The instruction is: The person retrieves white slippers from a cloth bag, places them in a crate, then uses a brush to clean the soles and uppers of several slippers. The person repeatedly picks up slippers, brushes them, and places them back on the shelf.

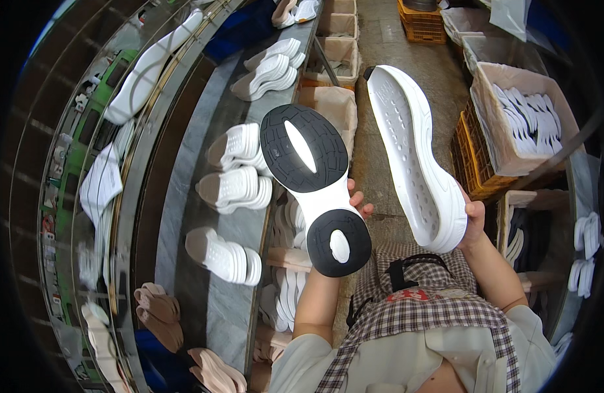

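Note:
In my left hand (357,198) is a white shoe sole (310,196), its underside toward me, with black tread patches at the forefoot and heel. Only the fingertips show past its right edge; the rest of that hand is behind the sole. My right hand (473,219) grips a second white shoe sole (413,157) by the heel end. That one is turned so its hollow inner side, dotted with small dimples, faces me. The two soles are held up side by side, apart from each other.
Stacks of white soles (233,190) stand on a grey bench (226,304) at the left. Beyond it runs a rack with wire guards (118,226). A lined bin of white pieces (528,121) and orange crates (475,154) stand at the right. More lined bins (334,108) line the aisle.

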Action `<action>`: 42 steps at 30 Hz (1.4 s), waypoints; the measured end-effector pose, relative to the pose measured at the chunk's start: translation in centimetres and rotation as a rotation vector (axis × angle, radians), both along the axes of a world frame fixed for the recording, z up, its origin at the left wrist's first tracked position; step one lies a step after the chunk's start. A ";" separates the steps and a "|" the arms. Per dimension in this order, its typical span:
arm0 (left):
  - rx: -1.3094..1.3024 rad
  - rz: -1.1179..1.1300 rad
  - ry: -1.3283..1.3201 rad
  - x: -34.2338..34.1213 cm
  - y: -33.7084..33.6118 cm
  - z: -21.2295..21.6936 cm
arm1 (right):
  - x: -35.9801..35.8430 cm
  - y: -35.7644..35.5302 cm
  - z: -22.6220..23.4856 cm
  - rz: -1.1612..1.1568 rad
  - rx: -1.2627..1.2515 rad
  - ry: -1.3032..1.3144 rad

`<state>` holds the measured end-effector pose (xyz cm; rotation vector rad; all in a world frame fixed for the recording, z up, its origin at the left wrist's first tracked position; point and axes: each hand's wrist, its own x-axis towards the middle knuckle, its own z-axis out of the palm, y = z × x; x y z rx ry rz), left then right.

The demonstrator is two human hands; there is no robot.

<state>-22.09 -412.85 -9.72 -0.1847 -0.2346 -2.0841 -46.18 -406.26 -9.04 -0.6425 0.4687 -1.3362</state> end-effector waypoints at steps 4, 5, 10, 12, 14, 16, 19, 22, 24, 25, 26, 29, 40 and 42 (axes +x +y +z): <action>0.024 0.010 -0.060 -0.7 -5.7 0.0 | -0.4 -6.1 -0.2 0.005 0.014 -0.001; 0.027 0.017 -0.067 -0.9 -6.9 -0.2 | -0.6 -7.6 -0.3 0.016 0.019 -0.003; 0.057 0.128 -0.145 -2.3 -11.1 -0.7 | -1.9 -14.4 -0.9 0.105 0.091 0.008; 0.088 0.187 -0.168 -3.2 -12.6 -0.4 | -2.8 -17.2 -1.0 0.150 0.070 0.024; 0.055 0.219 -0.149 -4.3 -13.9 0.1 | -3.9 -20.0 -0.8 0.220 0.043 0.033; 0.035 0.273 -0.156 -5.6 -15.3 0.7 | -4.9 -22.8 -0.2 0.290 0.025 0.053; 0.135 0.424 -0.275 -7.8 -16.7 1.3 | -5.6 -26.7 1.1 0.401 -0.067 0.173; 0.066 0.445 -0.850 -10.0 -18.0 0.9 | -5.2 -29.9 2.4 0.287 -0.647 0.581; -0.118 0.513 -1.073 -10.7 -18.3 0.4 | -5.2 -31.2 3.3 0.222 -0.962 0.891; -0.250 0.566 -1.389 -11.0 -18.3 0.2 | -5.1 -31.8 3.8 0.237 -1.023 0.935; -0.183 0.556 -1.322 -11.0 -18.2 0.0 | -4.9 -32.2 4.1 0.259 -1.065 0.921; 0.033 0.650 -1.070 -10.9 -17.9 -0.2 | -3.9 -33.1 5.0 0.317 -1.154 0.874; 0.261 1.061 -1.042 -8.1 -11.9 3.7 | 4.4 -31.0 5.0 0.541 -1.221 0.501; 0.207 1.153 -0.960 -7.3 -9.5 3.7 | 6.4 -29.5 5.2 0.615 -1.233 0.433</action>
